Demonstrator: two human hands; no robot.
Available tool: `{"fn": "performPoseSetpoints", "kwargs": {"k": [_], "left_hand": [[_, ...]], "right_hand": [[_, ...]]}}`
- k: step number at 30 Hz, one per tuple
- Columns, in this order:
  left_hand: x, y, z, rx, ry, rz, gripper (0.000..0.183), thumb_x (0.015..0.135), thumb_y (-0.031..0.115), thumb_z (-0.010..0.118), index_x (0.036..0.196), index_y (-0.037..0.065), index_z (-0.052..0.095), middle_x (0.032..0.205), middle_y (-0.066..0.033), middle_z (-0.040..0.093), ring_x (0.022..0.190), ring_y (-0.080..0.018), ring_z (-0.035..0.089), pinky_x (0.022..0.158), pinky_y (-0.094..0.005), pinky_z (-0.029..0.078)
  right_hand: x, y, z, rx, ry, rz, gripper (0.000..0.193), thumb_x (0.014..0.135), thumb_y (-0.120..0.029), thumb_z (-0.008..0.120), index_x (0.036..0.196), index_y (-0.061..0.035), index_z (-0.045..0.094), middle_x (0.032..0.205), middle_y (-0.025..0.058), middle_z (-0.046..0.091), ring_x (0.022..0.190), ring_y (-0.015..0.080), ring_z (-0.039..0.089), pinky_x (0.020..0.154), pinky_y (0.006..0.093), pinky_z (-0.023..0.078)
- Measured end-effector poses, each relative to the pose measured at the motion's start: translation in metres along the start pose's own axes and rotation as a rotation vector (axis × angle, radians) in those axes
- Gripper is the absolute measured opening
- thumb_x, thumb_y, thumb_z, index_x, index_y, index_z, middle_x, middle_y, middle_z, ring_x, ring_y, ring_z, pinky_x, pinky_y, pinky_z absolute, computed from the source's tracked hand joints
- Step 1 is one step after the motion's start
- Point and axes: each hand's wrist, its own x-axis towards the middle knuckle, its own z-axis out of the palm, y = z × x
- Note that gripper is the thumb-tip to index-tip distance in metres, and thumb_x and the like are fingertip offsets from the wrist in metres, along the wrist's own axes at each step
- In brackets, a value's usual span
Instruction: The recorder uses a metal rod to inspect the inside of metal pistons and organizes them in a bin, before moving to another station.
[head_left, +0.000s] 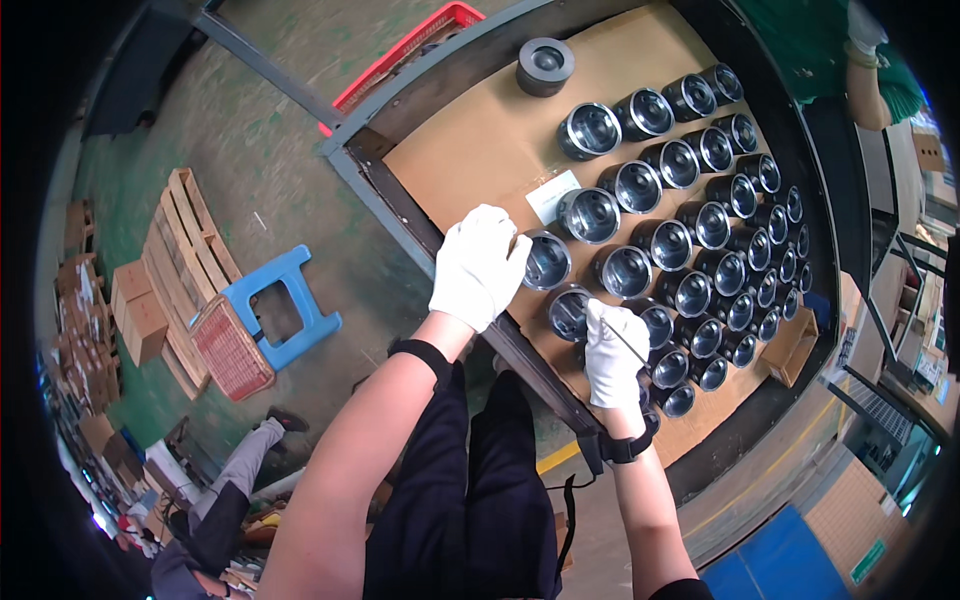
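Hands [480, 265], two, sit beside perhaps three dozen metal cylinders [634, 189].

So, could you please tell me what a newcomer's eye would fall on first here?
Probably the rows of shiny dark cylinders on brown cardboard, right of centre. Next, the white-gloved left hand and right hand at their near edge, then the blue stool further left.
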Motion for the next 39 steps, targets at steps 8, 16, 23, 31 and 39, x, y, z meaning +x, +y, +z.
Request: {"fn": "performPoseSetpoints", "kwargs": {"k": [8,16,23,31,39], "left_hand": [[0.009,-0.030,-0.009,-0.022,0.185,0.016,0.016,0.088,0.016,0.070,0.096,0.003,0.070,0.110,-0.0146,0.068,0.109,-0.0340,0.064,0.093,-0.0461,0.053],[0.038,-0.073,-0.017,0.203,0.246,0.056,0.019,0.089,0.020,0.070,0.098,0.004,0.071,0.108,-0.0135,0.067,0.110,-0.0315,0.063,0.096,-0.0444,0.050],[0.038,-0.072,-0.020,0.191,0.122,0.025,0.017,0.093,0.022,0.066,0.093,0.006,0.070,0.105,-0.0088,0.066,0.108,-0.0261,0.062,0.096,-0.0404,0.049],[0.042,-0.065,-0.020,0.187,0.135,0.065,0.014,0.091,0.019,0.067,0.090,0.005,0.070,0.102,-0.0103,0.069,0.104,-0.0283,0.065,0.092,-0.0407,0.053],[0.043,-0.066,-0.027,0.165,0.088,0.034,0.012,0.089,0.016,0.068,0.088,0.004,0.070,0.098,-0.0120,0.068,0.098,-0.0300,0.066,0.089,-0.0403,0.054]], "right_hand": [[0.011,-0.033,-0.015,0.237,0.099,0.025,0.001,0.091,-0.008,0.072,0.090,-0.0091,0.073,0.078,0.0092,0.066,0.071,0.0308,0.063,0.067,0.0411,0.049],[0.021,-0.040,0.020,0.154,0.051,-0.048,0.007,0.090,-0.012,0.073,0.083,-0.0099,0.072,0.071,0.0109,0.064,0.065,0.0310,0.061,0.060,0.0417,0.047],[0.045,-0.046,0.008,0.132,0.140,-0.020,0.003,0.089,-0.010,0.075,0.090,-0.0110,0.077,0.075,0.0089,0.068,0.068,0.0270,0.066,0.063,0.0382,0.051],[0.064,-0.032,0.038,0.041,0.101,-0.051,0.004,0.089,-0.012,0.076,0.084,-0.0111,0.076,0.069,0.0095,0.066,0.062,0.0291,0.063,0.058,0.0392,0.050],[0.080,-0.023,0.000,0.240,0.187,0.214,0.010,0.097,-0.010,0.069,0.096,-0.0045,0.077,0.084,0.0095,0.075,0.069,0.0214,0.069,0.066,0.0324,0.055]]}}
